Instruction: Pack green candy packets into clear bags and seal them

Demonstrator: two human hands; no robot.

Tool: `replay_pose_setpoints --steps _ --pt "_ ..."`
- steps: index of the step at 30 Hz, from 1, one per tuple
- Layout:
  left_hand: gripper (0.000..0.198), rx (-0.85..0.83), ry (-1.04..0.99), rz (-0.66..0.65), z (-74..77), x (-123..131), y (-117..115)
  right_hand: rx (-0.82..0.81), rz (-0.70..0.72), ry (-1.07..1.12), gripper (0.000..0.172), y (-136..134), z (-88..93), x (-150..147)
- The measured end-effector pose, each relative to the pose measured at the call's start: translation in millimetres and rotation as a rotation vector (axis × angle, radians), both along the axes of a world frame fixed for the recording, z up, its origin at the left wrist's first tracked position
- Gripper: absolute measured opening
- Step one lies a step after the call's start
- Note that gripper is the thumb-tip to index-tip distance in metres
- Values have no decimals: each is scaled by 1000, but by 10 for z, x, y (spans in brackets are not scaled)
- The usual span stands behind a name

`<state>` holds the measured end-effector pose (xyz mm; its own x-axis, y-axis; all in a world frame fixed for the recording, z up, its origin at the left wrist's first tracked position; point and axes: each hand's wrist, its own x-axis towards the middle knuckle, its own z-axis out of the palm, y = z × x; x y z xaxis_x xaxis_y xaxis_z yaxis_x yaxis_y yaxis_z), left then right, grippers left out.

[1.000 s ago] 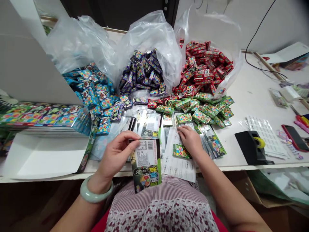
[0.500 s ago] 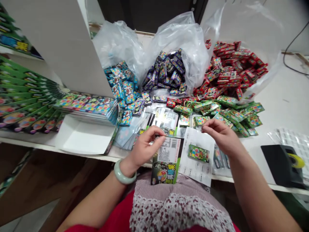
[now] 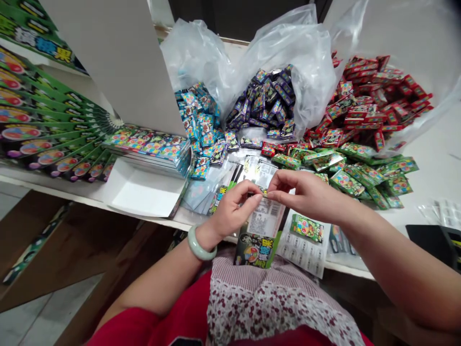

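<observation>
- Our left hand (image 3: 234, 207) and right hand (image 3: 306, 192) meet at the middle of the table, fingers and thumbs pressed together, each pinching the top edge of a flat green-and-black candy packet (image 3: 256, 247).
- That packet shows its barcode label upward and reaches down over the table edge (image 3: 90, 201) toward our floral apron (image 3: 273, 307), which seems to keep the label in easy view.
- Just right of it lies a white printed sheet (image 3: 304, 254) with a small green packet (image 3: 307, 228) on it.
- Far off, blue packets (image 3: 201, 129), purple packets (image 3: 261, 103) and red packets (image 3: 367, 101) sit in separate heaps against clear plastic bags (image 3: 288, 53), apparently to keep each kind apart.
- Green packets (image 3: 360, 168) spill nearer, on the right.
- On the left, green cartons (image 3: 43, 120) fan out beyond a white tray (image 3: 140, 190).
</observation>
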<state>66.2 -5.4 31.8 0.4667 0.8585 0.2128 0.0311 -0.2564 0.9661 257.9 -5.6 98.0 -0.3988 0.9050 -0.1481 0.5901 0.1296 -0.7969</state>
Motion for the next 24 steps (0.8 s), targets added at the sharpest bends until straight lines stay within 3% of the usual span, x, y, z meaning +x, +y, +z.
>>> replay_pose_setpoints --steps 8,12,14,18,20,22,24 --pt "15 31 -30 123 -80 87 -22 78 -84 -69 8 -51 -47 -80" --pt "11 97 -28 122 -93 81 -14 44 -95 -46 7 40 -51 -54" --pt "11 141 -12 120 -90 59 -7 -117 -55 38 8 136 -68 -23" --pt "22 200 97 134 -72 30 33 -730 34 307 11 325 -231 17" --pt "23 203 191 67 -37 20 63 -871 67 428 16 361 -365 19" --pt "18 193 278 24 15 -14 105 -833 121 468 13 329 -480 60" --pt "17 210 352 139 61 -86 179 -558 96 330 11 233 -548 217"
